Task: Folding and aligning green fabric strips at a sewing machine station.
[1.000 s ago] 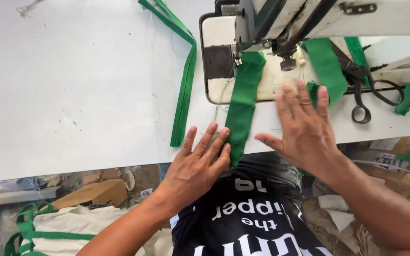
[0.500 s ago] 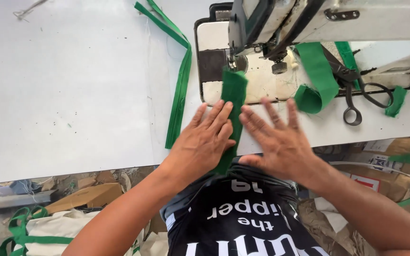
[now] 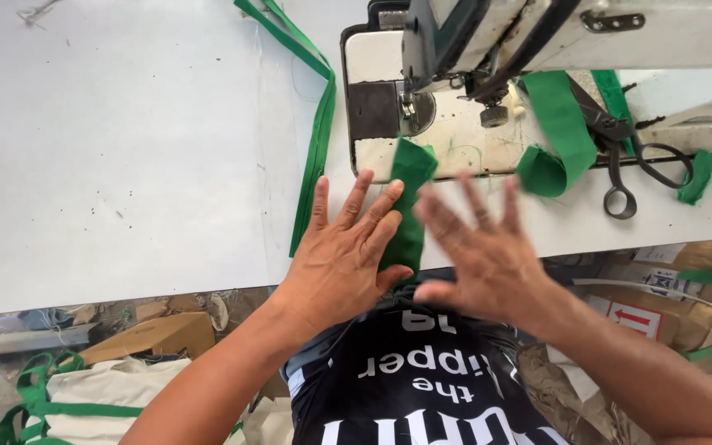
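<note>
My left hand [image 3: 341,259] lies flat with fingers spread wide, pressing the green strap [image 3: 408,206] onto the white table [image 3: 125,156] just before the sewing machine [image 3: 488,49]. My right hand [image 3: 480,251], blurred, is open and spread beside the strap, gripping nothing.

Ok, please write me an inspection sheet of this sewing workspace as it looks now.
Surface: white table, small specks.
Job's things: short green strap lying flat, its far end near the sewing machine needle.
Clutter: black scissors; folded green strap; long green strap; green scrap.
Hands: left hand flat, fingers on the short strap; right hand open beside it, blurred.
Cables: nothing seen.
Surroundings: cardboard box, white bags with green handles below the table.
</note>
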